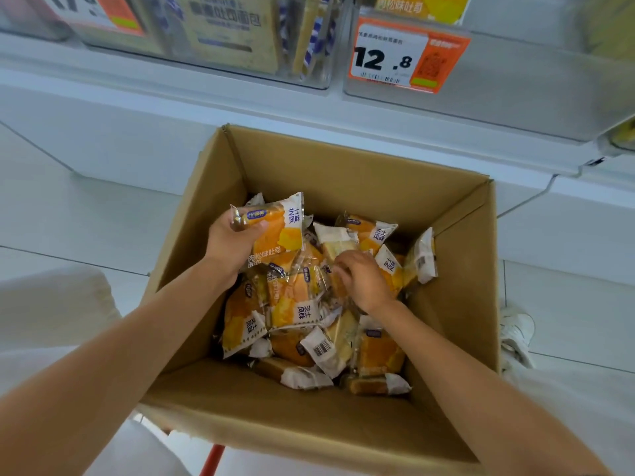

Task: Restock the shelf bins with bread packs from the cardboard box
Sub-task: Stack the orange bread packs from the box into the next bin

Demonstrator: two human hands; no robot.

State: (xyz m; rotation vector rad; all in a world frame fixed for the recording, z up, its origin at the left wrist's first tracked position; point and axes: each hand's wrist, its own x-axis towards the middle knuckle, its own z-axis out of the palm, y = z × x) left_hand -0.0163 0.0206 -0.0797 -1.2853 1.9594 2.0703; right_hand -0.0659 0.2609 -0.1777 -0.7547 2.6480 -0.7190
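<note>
The shelf bins [240, 39] are cut off by the top edge, and the print on the packs inside them is blurred. The left price tag [99, 12] loses its upper part to that edge. The small print on the 12.8 price tag [405, 56] is too fine to read. The fingertips of the right hand [364, 280] are buried among the bread packs [299, 304]. The fingers of the left hand [230, 242] are hidden behind its bread pack [275, 231]. The cardboard box [309, 417] hides part of a white shoe [517, 333].

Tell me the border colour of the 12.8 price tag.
Orange, on the price tag, head view.
</note>
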